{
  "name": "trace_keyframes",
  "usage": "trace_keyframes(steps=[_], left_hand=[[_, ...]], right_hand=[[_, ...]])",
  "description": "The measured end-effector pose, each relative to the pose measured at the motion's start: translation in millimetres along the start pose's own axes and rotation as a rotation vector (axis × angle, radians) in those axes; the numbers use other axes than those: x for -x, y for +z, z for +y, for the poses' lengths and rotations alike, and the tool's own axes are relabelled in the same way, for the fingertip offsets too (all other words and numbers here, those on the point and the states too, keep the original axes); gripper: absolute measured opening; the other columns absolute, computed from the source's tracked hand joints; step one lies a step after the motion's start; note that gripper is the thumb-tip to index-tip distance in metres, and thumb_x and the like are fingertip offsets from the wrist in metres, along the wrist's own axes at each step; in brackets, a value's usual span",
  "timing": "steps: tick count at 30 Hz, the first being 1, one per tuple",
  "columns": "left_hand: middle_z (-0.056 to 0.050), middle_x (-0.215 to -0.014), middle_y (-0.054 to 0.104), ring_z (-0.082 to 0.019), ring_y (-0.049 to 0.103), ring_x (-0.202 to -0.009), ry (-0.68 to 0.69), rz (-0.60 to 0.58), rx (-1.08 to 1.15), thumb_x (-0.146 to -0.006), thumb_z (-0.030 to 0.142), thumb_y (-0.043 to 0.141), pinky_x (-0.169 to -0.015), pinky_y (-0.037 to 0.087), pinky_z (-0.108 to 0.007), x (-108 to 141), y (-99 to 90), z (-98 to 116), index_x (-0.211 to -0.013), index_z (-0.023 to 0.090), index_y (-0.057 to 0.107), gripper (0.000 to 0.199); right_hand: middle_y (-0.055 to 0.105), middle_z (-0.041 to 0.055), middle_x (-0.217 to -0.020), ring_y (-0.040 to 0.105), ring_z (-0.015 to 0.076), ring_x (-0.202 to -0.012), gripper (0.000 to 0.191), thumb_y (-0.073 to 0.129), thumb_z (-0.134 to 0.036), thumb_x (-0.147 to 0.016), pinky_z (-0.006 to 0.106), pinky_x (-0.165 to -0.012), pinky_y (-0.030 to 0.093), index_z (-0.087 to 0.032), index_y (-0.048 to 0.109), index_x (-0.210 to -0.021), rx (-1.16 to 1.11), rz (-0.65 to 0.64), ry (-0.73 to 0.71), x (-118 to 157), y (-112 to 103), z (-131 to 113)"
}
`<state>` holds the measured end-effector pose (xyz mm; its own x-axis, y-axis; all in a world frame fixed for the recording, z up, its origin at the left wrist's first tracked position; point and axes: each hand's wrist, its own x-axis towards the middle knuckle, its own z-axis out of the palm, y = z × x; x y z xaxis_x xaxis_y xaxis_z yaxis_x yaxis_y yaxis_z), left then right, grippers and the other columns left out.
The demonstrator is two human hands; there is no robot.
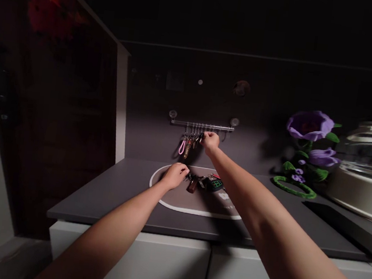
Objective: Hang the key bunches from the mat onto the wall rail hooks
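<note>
Keys (pixel 195 142) hang in a row from clear hooks under a rod (pixel 226 128), between its left end and its middle. Their long axes run vertical. From where I stand, the right hand (pixel 210 141) is the nearer one, level with the upper part of the row; the hanging pieces lie to the left of its fingertips. Its thumb and forefinger are drawn together, apparently on a small dark piece at the row's right end. The left hand (pixel 176 175) is lower, over the left part of the mat (pixel 181 206), fingers curled toward a second bunch; grip and finger opening cannot be told.

Materials, hanging row: pink loop (pixel 182 147), cord-like, narrow oval; brown tag (pixel 187 149), long, with pale lettering. Materials, mat: brown holder (pixel 192 185), leather-like, oblong; car fob (pixel 215 185), black, rounded, with green-outlined buttons. The mat is taupe, round-ended, pale-rimmed, and lies inside the front edge of the matte grey surface (pixel 97 196). The rod is smooth, transparent and horizontal, with a round mount at each end.
</note>
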<state>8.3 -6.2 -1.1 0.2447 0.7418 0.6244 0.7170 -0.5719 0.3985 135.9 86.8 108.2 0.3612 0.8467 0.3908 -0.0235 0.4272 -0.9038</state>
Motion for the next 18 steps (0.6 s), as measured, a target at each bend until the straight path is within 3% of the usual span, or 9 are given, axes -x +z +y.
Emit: trace_keyframes(steps=[9,18], left_hand=[[-0.006,-0.079,0.064,-0.015,0.054,-0.075,-0.002,0.007,-0.003,-0.080,0.021,0.045,-0.070,0.040,-0.025,0,0.2,-1,-0.077,0.014,0.065,0.022],[-0.005,-0.075,0.063,-0.014,0.054,-0.073,-0.045,0.029,0.056,-0.079,0.020,0.045,-0.071,0.040,-0.025,-2,3.6,-4,-0.076,0.013,0.065,0.021]], right_hand=[[0.052,-0.0013,-0.062,0.050,0.0061,-0.049,0.008,0.050,-0.017,-0.077,0.022,-0.051,0.050,-0.014,0.053,-0.069,-0.024,0.029,0.070,-1,1,9],[0.048,-0.0039,-0.057,0.048,0.0053,-0.048,0.008,0.049,-0.014,-0.076,0.023,-0.053,0.051,-0.014,0.050,-0.069,-0.093,-0.034,0.093,1,-5,18]])
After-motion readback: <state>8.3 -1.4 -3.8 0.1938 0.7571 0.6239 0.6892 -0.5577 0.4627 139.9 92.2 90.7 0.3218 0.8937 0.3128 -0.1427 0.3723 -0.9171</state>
